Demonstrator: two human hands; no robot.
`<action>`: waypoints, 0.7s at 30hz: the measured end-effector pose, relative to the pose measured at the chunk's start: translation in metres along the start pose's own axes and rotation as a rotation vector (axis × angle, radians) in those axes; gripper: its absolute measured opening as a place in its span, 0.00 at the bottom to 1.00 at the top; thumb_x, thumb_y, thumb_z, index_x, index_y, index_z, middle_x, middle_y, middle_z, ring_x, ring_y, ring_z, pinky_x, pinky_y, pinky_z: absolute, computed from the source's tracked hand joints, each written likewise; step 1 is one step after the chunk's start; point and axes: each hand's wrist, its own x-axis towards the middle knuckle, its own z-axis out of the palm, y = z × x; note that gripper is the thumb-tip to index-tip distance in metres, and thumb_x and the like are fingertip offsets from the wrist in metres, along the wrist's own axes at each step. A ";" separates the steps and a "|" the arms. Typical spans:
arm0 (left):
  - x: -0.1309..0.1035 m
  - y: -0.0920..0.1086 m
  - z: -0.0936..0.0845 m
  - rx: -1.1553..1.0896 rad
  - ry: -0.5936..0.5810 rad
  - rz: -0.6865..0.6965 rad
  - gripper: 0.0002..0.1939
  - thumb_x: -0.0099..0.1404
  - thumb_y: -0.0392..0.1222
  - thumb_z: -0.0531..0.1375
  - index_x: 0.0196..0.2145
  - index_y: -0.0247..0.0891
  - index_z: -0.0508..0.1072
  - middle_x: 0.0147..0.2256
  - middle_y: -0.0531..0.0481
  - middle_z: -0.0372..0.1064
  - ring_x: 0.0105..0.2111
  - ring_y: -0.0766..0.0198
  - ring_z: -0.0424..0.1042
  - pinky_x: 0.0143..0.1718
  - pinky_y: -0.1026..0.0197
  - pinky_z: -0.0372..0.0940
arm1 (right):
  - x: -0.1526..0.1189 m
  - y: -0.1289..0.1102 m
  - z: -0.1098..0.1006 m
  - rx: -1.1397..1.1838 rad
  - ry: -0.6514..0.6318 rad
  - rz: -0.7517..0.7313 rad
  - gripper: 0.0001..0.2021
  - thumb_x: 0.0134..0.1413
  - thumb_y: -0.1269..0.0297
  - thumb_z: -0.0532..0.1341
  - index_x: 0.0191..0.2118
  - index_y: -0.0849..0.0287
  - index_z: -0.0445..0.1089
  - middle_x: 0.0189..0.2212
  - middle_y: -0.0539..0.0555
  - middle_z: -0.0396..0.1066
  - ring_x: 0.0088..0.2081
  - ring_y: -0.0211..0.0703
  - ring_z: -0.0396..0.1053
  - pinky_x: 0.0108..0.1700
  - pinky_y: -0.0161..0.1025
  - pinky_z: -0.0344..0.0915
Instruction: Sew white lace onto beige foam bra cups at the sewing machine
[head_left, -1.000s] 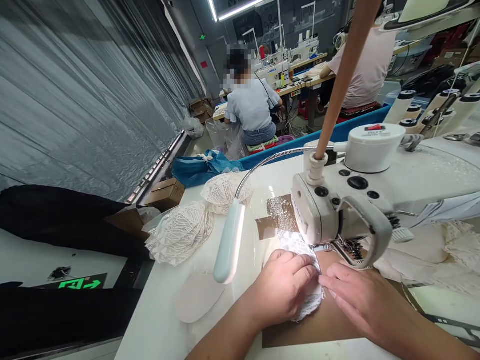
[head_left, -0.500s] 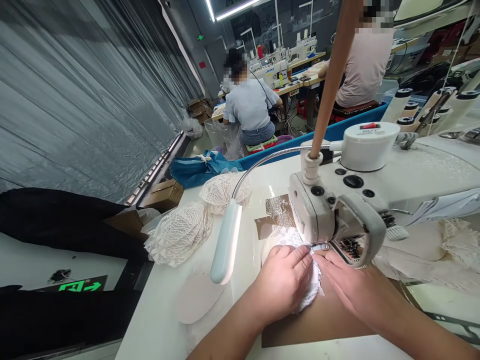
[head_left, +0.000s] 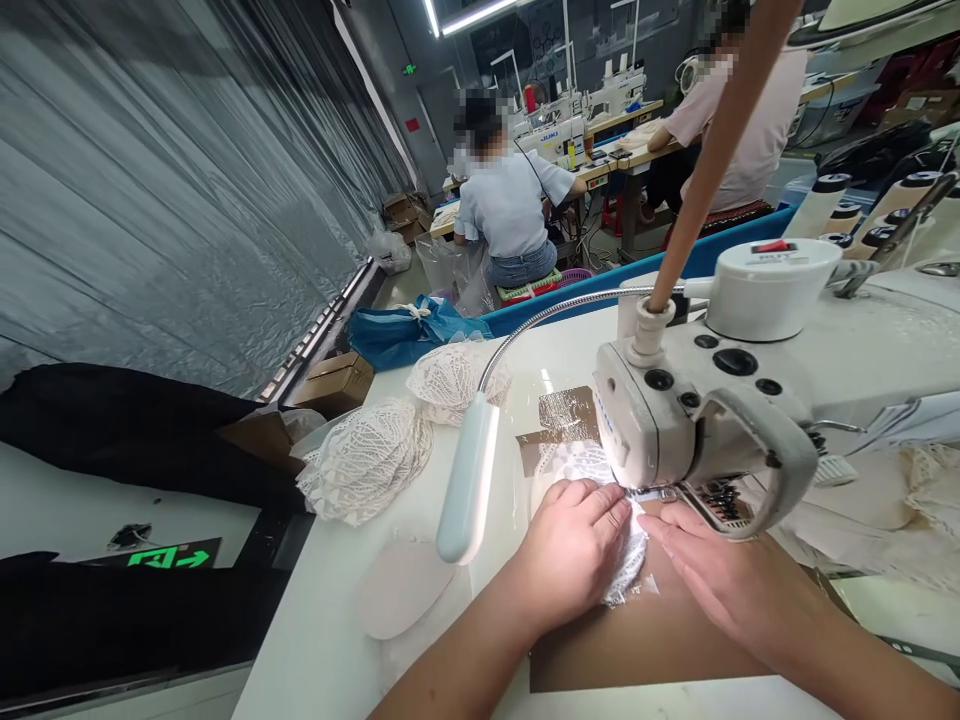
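A rounded white lace piece lies on the brown board, beneath the head of a sewing machine. My left hand is closed over the lace, fingers together and curled down, tips close to the presser foot. From the other side my right hand has its thumb and forefinger at the lace edge, just right of the foot. Its remaining fingers are partly hidden behind the machine's guard. Under the left palm some of the lace is covered. The needle tip cannot be made out.
A lamp on a bent metal neck hangs left of my hands. Stacked lace cups and flat beige pads lie on the white table. Thread cones stand at right. Two people sit at machines beyond.
My view has shifted slightly, so the machine sits farther right in it. The lace has moved a little under the foot, and both hands remain on it.
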 end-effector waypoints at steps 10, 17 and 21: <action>0.003 0.000 -0.007 -0.003 0.044 -0.083 0.13 0.70 0.38 0.51 0.49 0.36 0.70 0.48 0.43 0.71 0.42 0.54 0.66 0.44 0.52 0.63 | -0.001 0.003 0.009 -0.064 0.033 0.002 0.23 0.56 0.76 0.49 0.53 0.53 0.70 0.38 0.56 0.76 0.39 0.43 0.74 0.40 0.36 0.71; -0.005 0.001 -0.015 0.024 -0.039 -0.042 0.17 0.68 0.46 0.54 0.51 0.38 0.70 0.50 0.39 0.67 0.43 0.51 0.64 0.43 0.49 0.62 | 0.001 0.000 0.000 0.048 0.006 0.081 0.19 0.61 0.71 0.47 0.50 0.53 0.71 0.38 0.56 0.76 0.40 0.45 0.73 0.41 0.39 0.71; -0.009 0.000 -0.018 -0.045 -0.031 0.012 0.17 0.68 0.48 0.54 0.49 0.38 0.71 0.50 0.39 0.66 0.43 0.51 0.65 0.44 0.49 0.62 | -0.005 0.002 0.005 0.018 -0.014 0.075 0.20 0.61 0.70 0.47 0.52 0.53 0.71 0.42 0.58 0.75 0.43 0.48 0.73 0.43 0.42 0.71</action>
